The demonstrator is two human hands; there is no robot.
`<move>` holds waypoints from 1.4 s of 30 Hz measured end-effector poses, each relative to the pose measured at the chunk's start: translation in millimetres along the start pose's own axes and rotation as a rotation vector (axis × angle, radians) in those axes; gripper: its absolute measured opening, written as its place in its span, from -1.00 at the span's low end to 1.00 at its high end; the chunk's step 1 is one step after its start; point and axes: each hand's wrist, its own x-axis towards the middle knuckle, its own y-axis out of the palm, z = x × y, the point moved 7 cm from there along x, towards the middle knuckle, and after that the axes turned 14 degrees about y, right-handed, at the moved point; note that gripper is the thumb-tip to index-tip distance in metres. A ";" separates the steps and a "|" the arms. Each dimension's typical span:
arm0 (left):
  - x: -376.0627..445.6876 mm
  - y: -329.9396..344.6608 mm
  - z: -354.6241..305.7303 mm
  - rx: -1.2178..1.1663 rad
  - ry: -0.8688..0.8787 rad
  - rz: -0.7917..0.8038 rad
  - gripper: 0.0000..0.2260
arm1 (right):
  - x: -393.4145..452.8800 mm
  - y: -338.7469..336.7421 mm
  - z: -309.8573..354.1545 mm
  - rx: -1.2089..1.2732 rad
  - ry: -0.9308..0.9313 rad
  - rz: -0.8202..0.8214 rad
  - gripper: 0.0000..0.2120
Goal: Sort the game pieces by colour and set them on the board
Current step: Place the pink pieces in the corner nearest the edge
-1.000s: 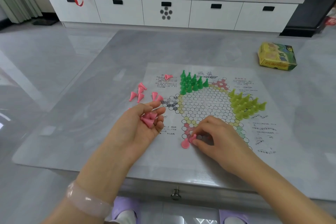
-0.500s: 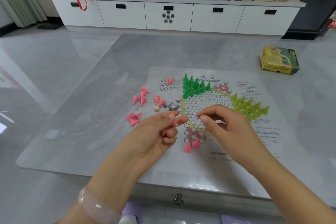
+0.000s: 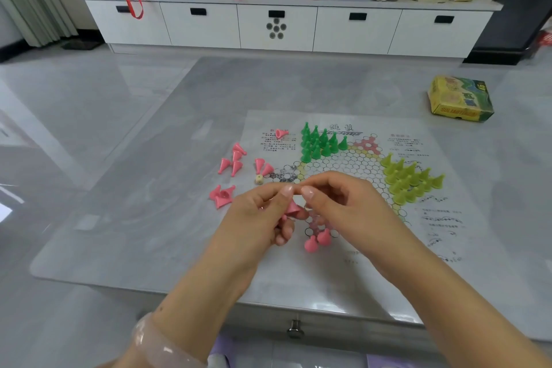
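Note:
The paper board (image 3: 352, 254) lies flat on the grey table. Dark green pieces (image 3: 321, 143) stand grouped in its top corner, yellow-green pieces (image 3: 409, 179) in its right corner. Two pink pieces (image 3: 317, 240) stand at the near corner. Loose pink pieces (image 3: 236, 162) lie left of the board, with a small cluster (image 3: 222, 196) nearer me. My left hand (image 3: 257, 218) is shut on pink pieces; one pink cone (image 3: 292, 208) shows under its thumb. My right hand (image 3: 340, 203) hovers over the board, its thumb and finger tips meeting the left hand's at that cone.
A small die (image 3: 259, 179) lies by the board's left edge. A yellow-green box (image 3: 460, 100) sits at the far right of the table. A white cabinet (image 3: 277, 24) with clutter on top lines the back wall. The table's near edge has a drawer knob (image 3: 295, 330).
My right hand has left the two pink pieces at the near corner and risen to meet my left hand. My left hand has closed and turned, holding a pink cone out at its fingertips.

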 end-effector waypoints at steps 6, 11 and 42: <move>1.1 -1.1 -2.4 -0.003 0.018 -0.008 -0.71 | -0.4 7.4 -4.1 0.085 0.088 0.102 -0.88; 0.9 -0.6 -0.2 -0.001 -0.008 0.025 -0.62 | -1.0 6.6 -1.3 0.099 0.083 0.120 -0.90; 2.8 -20.2 -0.9 -0.145 -0.049 -0.231 -0.81 | 17.4 0.4 -12.3 -0.596 0.066 0.013 -0.85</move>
